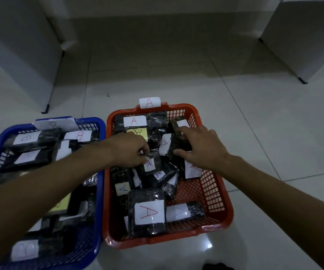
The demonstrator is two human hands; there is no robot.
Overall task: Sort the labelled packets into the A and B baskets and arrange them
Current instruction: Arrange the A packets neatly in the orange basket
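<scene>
A red basket (pixel 218 193) tagged A sits on the floor at centre, holding several dark packets with white A labels. A blue basket (pixel 96 207) tagged B stands to its left with several B packets. Both my hands are inside the red basket. My left hand (pixel 132 151) pinches the top edge of a small A packet (pixel 151 164) in the basket's middle. My right hand (pixel 200 147) grips a dark A packet (pixel 171 146) standing on edge, thumb at its near side and fingers over its far side. A large A packet (pixel 147 213) lies flat at the basket's front.
White cabinets stand at the far left (pixel 19 55) and far right (pixel 305 36), on small black feet. Pale glossy floor tiles (pixel 274 133) surround the baskets. A dark object (pixel 217 266) shows at the bottom edge.
</scene>
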